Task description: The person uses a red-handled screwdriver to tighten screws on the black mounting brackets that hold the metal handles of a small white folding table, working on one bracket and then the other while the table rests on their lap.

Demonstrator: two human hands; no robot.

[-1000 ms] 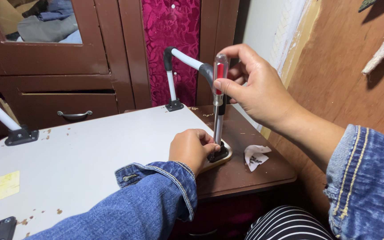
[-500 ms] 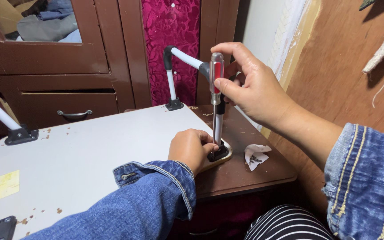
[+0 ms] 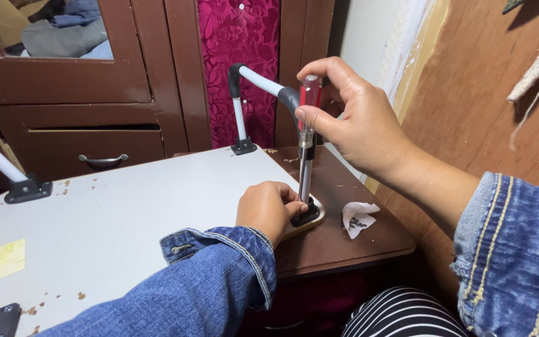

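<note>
1. The right hand point(image 3: 357, 122) is shifting its pinch on the red-handled screwdriver point(image 3: 307, 134); over the last second the handle has been turning between the fingertips, so the screw seems to be moving.
2. The left hand point(image 3: 268, 209) is closing around the black bracket point(image 3: 307, 215) at the near corner of the white panel point(image 3: 113, 218), steadying it just as before.
3. Counting: one screwdriver, one crumpled paper point(image 3: 358, 216) beside it, and four brackets showing, three carrying white tube legs point(image 3: 261, 80).

Red-handled screwdriver point(image 3: 307, 134) upright on black bracket point(image 3: 307, 215)
</note>
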